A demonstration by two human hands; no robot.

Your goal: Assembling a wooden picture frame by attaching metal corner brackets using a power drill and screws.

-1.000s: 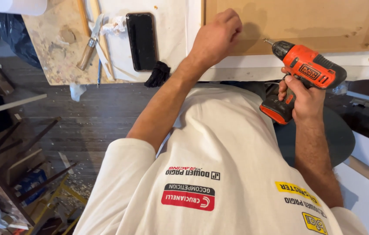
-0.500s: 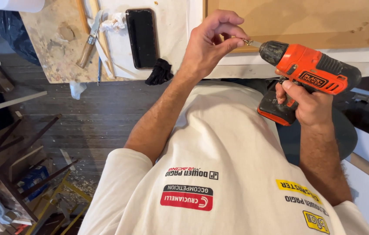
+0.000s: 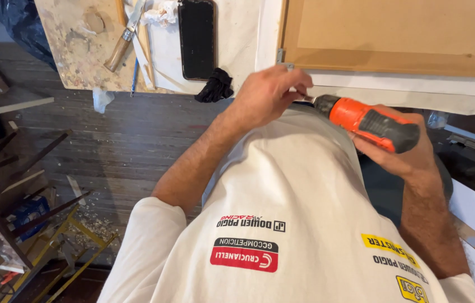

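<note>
orange plastic drill [image 3: 369, 120] in right hand [image 3: 403, 154] fingers' closed grip, left hand [image 3: 265, 95] fingers pinching its dark chuck [image 3: 323, 103]

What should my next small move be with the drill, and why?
Probably finish seating whatever the left hand pinches at the orange drill's tip, then swing it toward the small metal hinge on the wooden panel's edge. The right hand holds the drill pointing sideways, off the panel.
</note>
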